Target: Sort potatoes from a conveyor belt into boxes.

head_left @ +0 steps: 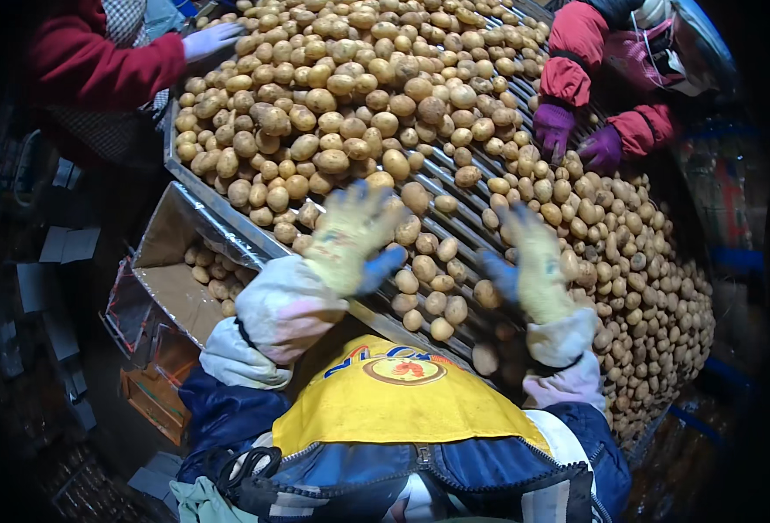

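Potatoes point(333, 98) lie heaped over a metal roller sorting table point(470, 222). My left hand point(352, 238), in a yellow glove with blue fingertips, is spread over the potatoes at the table's near left edge, its fingers blurred. My right hand point(532, 261), in a matching glove, reaches over the rollers beside the right-hand mass of potatoes point(627, 261), thumb apart from the fingers. Neither hand visibly grips a potato. Between the hands, loose potatoes point(434, 281) rest on the rollers.
A co-worker's purple gloves point(578, 137) work among potatoes at the upper right. Another co-worker's pale glove point(212, 42) touches the heap at the upper left. Below the table's metal rim point(228, 219), an open cardboard box point(182, 287) holds potatoes. An orange-brown box point(156, 399) stands lower left.
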A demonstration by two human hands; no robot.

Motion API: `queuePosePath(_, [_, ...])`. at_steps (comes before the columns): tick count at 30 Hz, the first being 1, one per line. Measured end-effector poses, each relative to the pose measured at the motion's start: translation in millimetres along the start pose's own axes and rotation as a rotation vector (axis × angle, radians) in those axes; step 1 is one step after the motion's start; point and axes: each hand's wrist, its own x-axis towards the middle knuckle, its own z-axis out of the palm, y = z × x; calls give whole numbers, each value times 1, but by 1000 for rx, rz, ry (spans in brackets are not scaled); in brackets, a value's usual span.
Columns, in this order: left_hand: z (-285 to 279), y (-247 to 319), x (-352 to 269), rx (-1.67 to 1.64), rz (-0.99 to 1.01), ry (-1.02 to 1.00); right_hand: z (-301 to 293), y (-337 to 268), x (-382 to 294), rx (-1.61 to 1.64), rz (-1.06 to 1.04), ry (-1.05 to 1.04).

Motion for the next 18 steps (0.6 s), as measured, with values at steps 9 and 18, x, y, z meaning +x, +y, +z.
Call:
queuePosePath(9, [43, 15, 12, 84, 280, -271, 24, -16, -46, -141, 33, -311])
queuePosePath(18, [10, 7, -4, -453, -286, -35, 34, 1, 114, 40, -87, 103])
